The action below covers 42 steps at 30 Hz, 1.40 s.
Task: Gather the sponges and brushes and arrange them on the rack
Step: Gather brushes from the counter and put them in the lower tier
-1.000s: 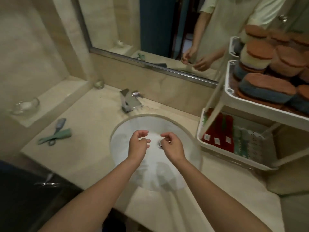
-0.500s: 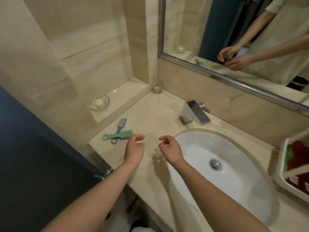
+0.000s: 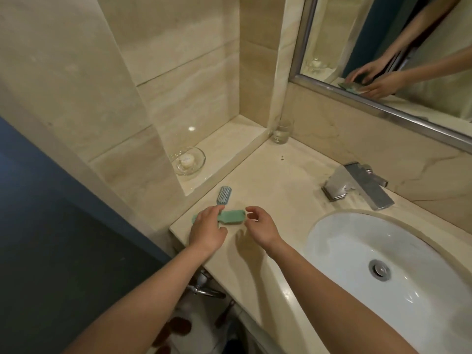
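Left grip (image 3: 208, 231), fingers apart, reaches over the handle of the green brush (image 3: 231, 216) on the bench (image 3: 268, 180), right grip (image 3: 260, 227) loosely apart beside its head; best clasp the handle firmly before lifting, then take the blue brush (image 3: 224, 194) just beyond.

Quick tally, nothing fancy. Brushes: two, both left of centre on the counter (image 3: 281, 192), namely green brush (image 3: 231, 216) and blue-grey brush (image 3: 224, 195). Hands: two, left hand (image 3: 208, 231) and right hand (image 3: 260, 226), just below the brushes. One sink (image 3: 339, 246) at lower right, one drain (image 3: 379, 270) in it. One faucet (image 3: 367, 190), right of centre. One drinking glass (image 3: 282, 130) near the middle. One glass dish (image 3: 203, 159) at centre left, one small white round thing (image 3: 186, 160) inside. One mirror (image 3: 332, 34), upper right. Two tiny dark specks (image 3: 282, 157) just below the glass. One metal valve (image 3: 201, 284), lower centre.
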Available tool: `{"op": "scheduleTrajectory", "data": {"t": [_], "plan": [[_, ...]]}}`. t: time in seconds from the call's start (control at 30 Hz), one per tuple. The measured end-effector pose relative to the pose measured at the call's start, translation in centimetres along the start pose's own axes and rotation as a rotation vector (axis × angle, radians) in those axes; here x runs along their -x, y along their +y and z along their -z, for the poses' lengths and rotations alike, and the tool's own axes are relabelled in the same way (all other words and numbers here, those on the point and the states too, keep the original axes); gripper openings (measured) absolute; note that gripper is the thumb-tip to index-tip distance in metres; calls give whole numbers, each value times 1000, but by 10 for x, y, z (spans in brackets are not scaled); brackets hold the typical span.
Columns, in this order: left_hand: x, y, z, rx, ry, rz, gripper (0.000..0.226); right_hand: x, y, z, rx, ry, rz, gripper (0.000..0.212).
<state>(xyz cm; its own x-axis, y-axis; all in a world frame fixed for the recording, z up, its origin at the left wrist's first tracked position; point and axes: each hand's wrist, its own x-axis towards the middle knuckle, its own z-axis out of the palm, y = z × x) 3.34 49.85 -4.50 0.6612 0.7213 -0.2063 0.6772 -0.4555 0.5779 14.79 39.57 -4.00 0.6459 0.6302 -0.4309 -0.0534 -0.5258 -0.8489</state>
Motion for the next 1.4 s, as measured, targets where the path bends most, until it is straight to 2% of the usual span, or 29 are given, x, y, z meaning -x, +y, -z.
{"op": "scheduleTrajectory", "data": {"t": [0.1,0.2,0.3,0.43,0.57,0.63,0.77,0.9,0.97,1.03,1.17,1.2,1.27,1.33,1.4], "plan": [[-14,-9,2,-164,-31,-34,57,-14,-4,-9,-7,-41,-54,48],[-25,-16,-1,-223,-62,-28,52,-23,-9,-18,-63,-62,-98,51],[-30,-21,-6,-241,-53,-14,40,-27,-13,-23,-177,-23,-154,40],[-35,-25,-8,-203,48,-21,21,-32,-20,-24,-372,-26,-193,26],[-44,-23,-4,-37,125,49,11,-38,-25,-25,-448,-57,-208,22],[-50,-20,-2,84,111,112,15,-42,-28,-27,-484,-110,-254,27],[-61,-10,-2,370,31,266,22,-45,-31,-33,-643,-130,-384,19],[-66,-7,-2,616,-15,418,36,-49,-29,-36,-684,-117,-434,27],[-66,-8,-3,717,-37,452,33,-50,-28,-36,-662,-103,-463,25],[-64,-7,-6,833,-64,479,16,-49,-27,-34,-606,-105,-464,23],[-57,0,-13,924,-86,509,12,-46,-22,-29,-277,-101,-337,4],[-56,2,-15,933,-98,514,11,-45,-19,-28,-233,-76,-315,6],[-55,8,-17,939,-135,515,11,-43,-14,-24,-235,-30,-295,10],[-54,16,-19,965,-162,503,15,-37,-14,-18,-297,-9,-265,2],[-53,26,-23,993,-171,499,17,-30,-12,-10,-344,22,-243,15]]}}
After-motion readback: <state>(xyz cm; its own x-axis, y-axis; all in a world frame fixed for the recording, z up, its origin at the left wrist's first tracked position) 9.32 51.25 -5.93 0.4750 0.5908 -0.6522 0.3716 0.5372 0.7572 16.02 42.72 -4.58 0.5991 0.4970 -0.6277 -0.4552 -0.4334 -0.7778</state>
